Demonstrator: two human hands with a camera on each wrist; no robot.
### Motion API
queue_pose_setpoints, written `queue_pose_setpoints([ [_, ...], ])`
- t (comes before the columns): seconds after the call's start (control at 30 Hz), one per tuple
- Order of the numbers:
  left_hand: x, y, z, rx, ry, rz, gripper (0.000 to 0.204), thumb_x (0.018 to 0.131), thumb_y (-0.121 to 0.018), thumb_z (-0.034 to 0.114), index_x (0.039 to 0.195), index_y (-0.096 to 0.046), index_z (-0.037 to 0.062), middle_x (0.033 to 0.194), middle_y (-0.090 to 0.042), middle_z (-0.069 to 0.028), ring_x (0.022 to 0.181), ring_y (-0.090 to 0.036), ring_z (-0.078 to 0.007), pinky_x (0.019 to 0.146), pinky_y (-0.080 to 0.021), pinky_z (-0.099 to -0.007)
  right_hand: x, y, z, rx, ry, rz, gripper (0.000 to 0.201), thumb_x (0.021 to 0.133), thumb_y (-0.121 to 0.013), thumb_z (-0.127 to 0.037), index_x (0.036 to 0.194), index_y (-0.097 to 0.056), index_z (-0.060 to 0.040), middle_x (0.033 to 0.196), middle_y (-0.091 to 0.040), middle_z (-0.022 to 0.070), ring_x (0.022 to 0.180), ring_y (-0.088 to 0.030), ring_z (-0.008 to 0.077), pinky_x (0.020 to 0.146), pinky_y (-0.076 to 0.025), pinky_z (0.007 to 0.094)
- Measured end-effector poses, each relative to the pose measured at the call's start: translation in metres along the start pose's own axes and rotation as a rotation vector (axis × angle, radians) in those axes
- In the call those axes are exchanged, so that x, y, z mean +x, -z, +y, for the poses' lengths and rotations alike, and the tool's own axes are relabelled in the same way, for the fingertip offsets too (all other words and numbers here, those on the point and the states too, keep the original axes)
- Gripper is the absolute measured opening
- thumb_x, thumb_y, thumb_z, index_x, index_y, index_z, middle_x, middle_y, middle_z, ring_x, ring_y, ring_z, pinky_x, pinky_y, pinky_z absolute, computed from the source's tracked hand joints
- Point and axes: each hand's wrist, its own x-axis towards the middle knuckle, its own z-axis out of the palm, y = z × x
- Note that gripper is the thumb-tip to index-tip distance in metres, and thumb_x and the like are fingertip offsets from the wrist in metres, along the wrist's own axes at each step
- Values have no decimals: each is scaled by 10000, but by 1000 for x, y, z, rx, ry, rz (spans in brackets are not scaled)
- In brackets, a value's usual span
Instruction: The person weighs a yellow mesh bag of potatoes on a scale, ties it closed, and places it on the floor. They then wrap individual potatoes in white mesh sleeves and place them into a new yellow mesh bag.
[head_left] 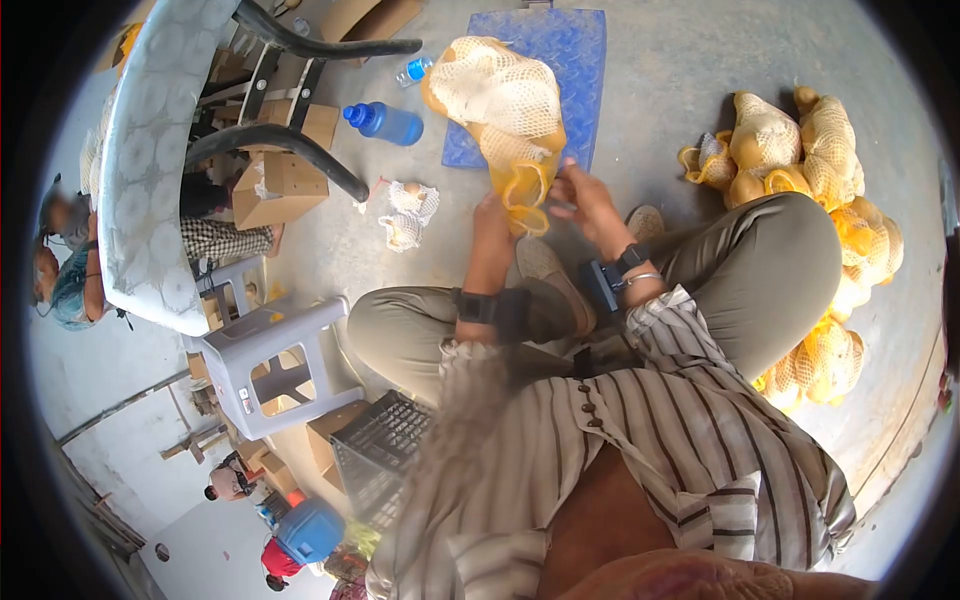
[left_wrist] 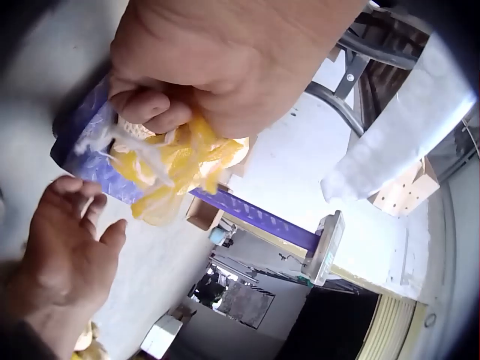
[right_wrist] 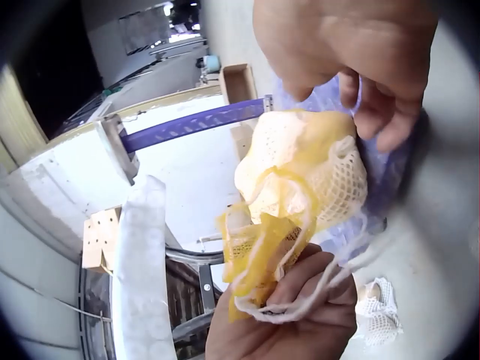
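Gripping the bunched neck of the filled yellow mesh net sack (head_left: 505, 100) in the left hand (head_left: 493, 222), white string trailing; right hand (head_left: 585, 200) hovering beside, fingers loose. Sack filled, neck seemingly not yet tied.

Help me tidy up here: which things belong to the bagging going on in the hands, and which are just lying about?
In use:
- yellow net bag, neck gripped by left hand
- white string
- right hand, beside the neck
- blue platform beneath
- filled net bags

Lying about:
- blue bottle
- grey stool
- black crate
- cardboard box
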Motion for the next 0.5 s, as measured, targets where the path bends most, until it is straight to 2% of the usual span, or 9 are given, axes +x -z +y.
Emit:
queue_pose_setpoints([
  [0.03, -6, -7, 2, 0, 47, 1, 284, 919, -525, 186, 1127, -578, 0, 910, -654, -80, 750, -643, -156, 622, -513, -273, -1, -4, 4, 66, -97, -180, 408, 935, -530, -378, 1147, -530, -29, 1017, -625, 78, 877, -620, 152, 645, -529, 309],
  [0.07, -8, -8, -3, 2, 48, 1, 284, 919, -525, 186, 1127, -578, 0, 910, -654, -80, 750, -643, -156, 622, -513, -273, -2, -9, 4, 68, -98, -180, 408, 935, -530, -378, 1147, -530, -29, 1017, -625, 78, 877, -620, 152, 645, -529, 309],
  [0.13, -9, -9, -20, 329, 26, 22, 253, 920, -516, 184, 1076, -620, 15, 836, -651, -58, 676, -619, -144, 588, -482, -259, -3, -16, 4, 82, -105, -289, 464, 931, -531, -400, 1155, -528, 7, 980, -638, 111, 786, -645, 179, 621, -542, 332],
  [0.17, -10, -8, -27, 332, 27, 23, 253, 920, -516, 184, 1076, -620, 15, 836, -651, -58, 676, -619, -144, 588, -482, -259, -4, -17, 1, 86, -106, -291, 464, 931, -531, -400, 1155, -528, 7, 980, -638, 111, 786, -645, 179, 621, -542, 332],
  [0.23, -10, -6, -38, 629, -124, -95, 216, 913, -518, 167, 995, -658, 24, 785, -637, -37, 654, -587, -114, 561, -453, -254, -6, -17, -5, 39, -149, -387, 389, 931, -549, -306, 1121, -534, 34, 881, -635, 129, 606, -627, 179, 557, -537, 315],
  [0.27, -12, -8, -35, 633, -124, -99, 216, 913, -518, 167, 995, -658, 24, 785, -637, -37, 654, -587, -114, 561, -453, -254, -4, -16, -1, 44, -147, -386, 389, 931, -549, -306, 1121, -534, 34, 881, -635, 129, 606, -627, 179, 557, -537, 315],
  [0.33, -15, -13, -29, 699, -115, -113, 228, 904, -549, 198, 946, -664, 4, 749, -630, -29, 626, -576, -104, 543, -439, -253, 0, -17, 6, 18, -119, -313, 297, 920, -551, -180, 1097, -535, 58, 791, -615, 132, 469, -574, 179, 513, -524, 292],
  [0.47, -20, -6, -17, 469, 11, -98, 245, 892, -579, 231, 918, -664, 3, 706, -623, -21, 587, -564, -98, 530, -436, -244, 5, -15, 9, -23, -85, -286, 236, 902, -537, -84, 1086, -534, 63, 790, -603, 121, 542, -599, 186, 529, -531, 303],
  [0.5, -16, 5, -17, 363, 53, -76, 258, 890, -586, 249, 912, -665, 5, 717, -628, -21, 583, -563, -95, 534, -436, -235, 4, -20, 10, 6, -63, -214, 221, 905, -530, -86, 1070, -541, 61, 805, -605, 124, 579, -606, 192, 535, -534, 312],
])
